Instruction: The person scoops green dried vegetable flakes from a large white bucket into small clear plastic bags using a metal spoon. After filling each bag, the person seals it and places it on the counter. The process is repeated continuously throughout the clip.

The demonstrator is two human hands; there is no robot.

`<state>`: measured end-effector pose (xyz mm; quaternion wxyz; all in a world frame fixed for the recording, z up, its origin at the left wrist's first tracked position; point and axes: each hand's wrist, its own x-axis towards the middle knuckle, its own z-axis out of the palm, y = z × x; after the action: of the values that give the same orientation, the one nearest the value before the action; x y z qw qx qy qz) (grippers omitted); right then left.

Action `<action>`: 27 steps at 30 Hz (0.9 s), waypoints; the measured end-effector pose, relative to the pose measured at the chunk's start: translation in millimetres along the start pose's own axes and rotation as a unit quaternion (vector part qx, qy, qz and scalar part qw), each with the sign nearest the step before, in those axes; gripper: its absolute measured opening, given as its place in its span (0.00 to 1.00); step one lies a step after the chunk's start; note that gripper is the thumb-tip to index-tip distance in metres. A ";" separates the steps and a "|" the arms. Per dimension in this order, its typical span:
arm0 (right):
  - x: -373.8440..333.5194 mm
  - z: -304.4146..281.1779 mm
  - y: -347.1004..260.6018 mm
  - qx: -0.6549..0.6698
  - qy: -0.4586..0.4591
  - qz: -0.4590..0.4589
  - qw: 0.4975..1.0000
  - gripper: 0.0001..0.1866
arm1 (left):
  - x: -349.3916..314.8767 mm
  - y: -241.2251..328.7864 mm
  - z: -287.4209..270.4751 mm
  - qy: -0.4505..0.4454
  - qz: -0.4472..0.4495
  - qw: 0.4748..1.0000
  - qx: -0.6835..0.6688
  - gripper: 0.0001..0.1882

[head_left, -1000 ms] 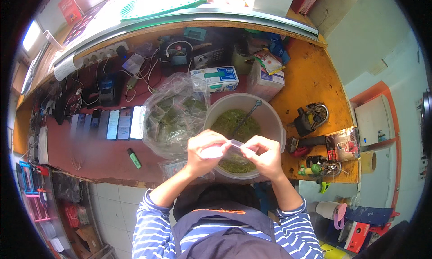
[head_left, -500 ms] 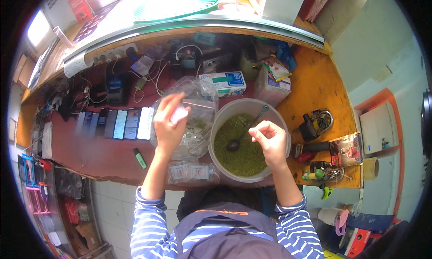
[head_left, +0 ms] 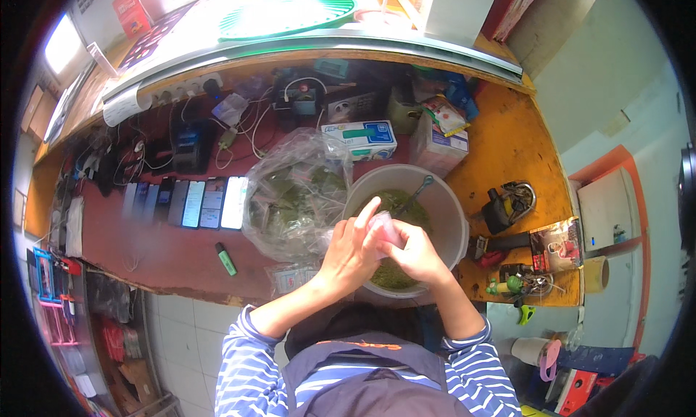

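Observation:
My left hand [head_left: 349, 252] and my right hand [head_left: 415, 252] meet over the near side of a large white bucket [head_left: 449, 212] of green powder. Together they pinch a small clear plastic pouch [head_left: 383, 227] between the fingers. A metal spoon [head_left: 415, 195] stands in the powder, leaning against the far rim, untouched. Just left of the bucket lies a big clear plastic bag [head_left: 293, 199] stuffed with small packets of green stuff. A few flat filled packets [head_left: 291, 278] lie at the counter's edge under my left forearm.
A row of several phones [head_left: 190, 202] lies on the dark red counter [head_left: 152, 254], with a green marker [head_left: 225, 258] nearer me. Behind stand a white and blue box [head_left: 360, 139], chargers and cables. On the orange shelf to the right are a padlock [head_left: 510, 202] and tape roll [head_left: 594, 273].
My left hand came back from the clear bag on the left to the bucket. My right hand has left the spoon, and both hands now hold a small pouch.

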<state>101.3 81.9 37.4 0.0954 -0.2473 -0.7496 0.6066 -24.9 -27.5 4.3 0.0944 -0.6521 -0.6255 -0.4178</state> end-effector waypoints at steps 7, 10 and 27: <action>-10.3 -35.1 -10.5 -0.103 -0.071 -0.080 0.989 0.14 | 33.0 -24.4 -56.5 -0.290 -0.168 0.901 -0.276 0.68; -9.8 -29.8 -27.0 -0.158 -0.127 -0.152 0.967 0.16 | 34.5 -45.8 -28.8 -0.398 -0.164 0.741 -0.516 0.64; -6.5 -24.7 -8.8 -0.352 0.172 -0.273 0.879 0.06 | 17.9 -14.0 5.0 -0.200 -0.429 0.543 -0.694 0.31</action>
<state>115.5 98.8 52.9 0.2906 -0.1507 -0.9234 0.2006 -37.7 -8.3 7.3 -0.7055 -0.2348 -0.3483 -0.5707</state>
